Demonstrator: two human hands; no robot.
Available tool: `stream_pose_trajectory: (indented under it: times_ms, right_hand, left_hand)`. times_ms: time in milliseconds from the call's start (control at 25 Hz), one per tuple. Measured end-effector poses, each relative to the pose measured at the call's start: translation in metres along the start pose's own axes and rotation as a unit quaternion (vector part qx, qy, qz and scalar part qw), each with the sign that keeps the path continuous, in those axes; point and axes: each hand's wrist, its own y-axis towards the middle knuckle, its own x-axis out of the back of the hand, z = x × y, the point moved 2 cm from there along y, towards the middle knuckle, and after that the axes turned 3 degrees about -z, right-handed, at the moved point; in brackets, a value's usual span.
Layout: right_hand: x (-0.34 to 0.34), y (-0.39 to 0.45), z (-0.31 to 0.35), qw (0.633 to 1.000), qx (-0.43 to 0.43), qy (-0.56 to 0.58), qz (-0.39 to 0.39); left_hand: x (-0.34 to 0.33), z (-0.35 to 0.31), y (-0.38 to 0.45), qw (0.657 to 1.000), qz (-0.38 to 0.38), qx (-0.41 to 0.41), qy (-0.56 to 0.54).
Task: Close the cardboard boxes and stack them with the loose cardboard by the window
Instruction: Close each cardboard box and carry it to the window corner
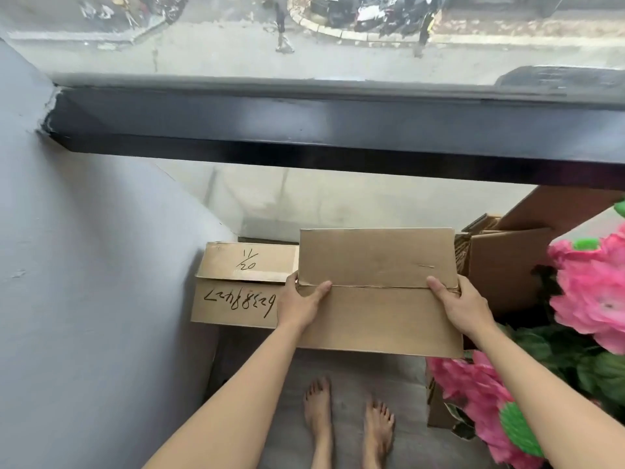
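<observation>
Below the window ledge point(338, 150), both hands are gripping a closed cardboard box point(378, 289) at its two ends, holding it in the air above the floor point(345, 377). The left hand point(302, 304) is clamping the left edge, thumb lying across the top along the centre seam, fingers tucked out of sight beneath. The right hand point(460, 306) is mirroring it on the right edge, thumb on top near the seam. Neither hand is slack; each is wrapped firmly round an end.

Judging by the easy, thumb-on-top hold, the box is probably light, and its panels are looking stiff and dry, not slippery. Its flaps are meeting without visible tape, so supporting the underside at both ends seems the safest hold, keeping the seam from springing open.

Just left and behind, partly overlapped, a second box point(241, 286) with handwritten marks is sitting closed on the floor. To the right, loose cardboard point(500, 262) is leaning near pink artificial flowers point(595, 292).
</observation>
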Motion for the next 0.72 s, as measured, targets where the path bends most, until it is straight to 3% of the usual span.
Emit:
stream_pose_trajectory:
  times_ms: [720]
  right_hand:
    - [-0.112, 0.117, -0.112, 0.998, -0.061, 0.015, 0.028]
  left_hand:
    - [-0.098, 0.102, 0.114, 0.996, 0.071, 0.054, 0.029]
